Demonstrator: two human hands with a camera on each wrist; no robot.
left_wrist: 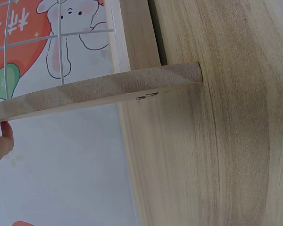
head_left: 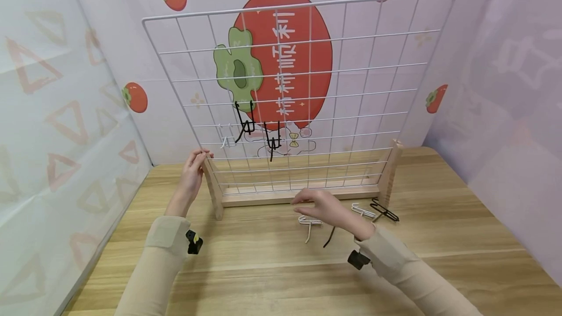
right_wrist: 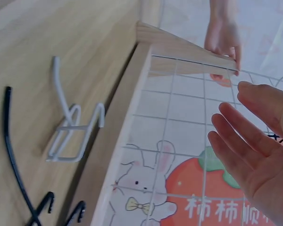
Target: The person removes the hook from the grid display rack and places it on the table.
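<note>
A white wire grid panel [head_left: 337, 67] stands upright in a wooden stand [head_left: 281, 196]. At the left post's top, my left hand [head_left: 193, 172] grips the wood with its fingers; the left wrist view shows only part of that hand, against the post [left_wrist: 99, 90]. Two black hooks [head_left: 273, 141] and a white hook [head_left: 229, 139] hang low on the grid's left half. My right hand [head_left: 322, 205] is held above the table in front of the stand, fingers apart and nothing in them. Below it lie a white hook [right_wrist: 68, 129] and a black hook [right_wrist: 14, 150], the latter partly hidden in the head view.
Farther right on the wooden tabletop [head_left: 263, 277] lie another white hook [head_left: 363, 210] and a black hook [head_left: 385, 211], near the stand's right post [head_left: 390, 174]. A wall covering [head_left: 351, 111] printed with persimmons rises behind the grid.
</note>
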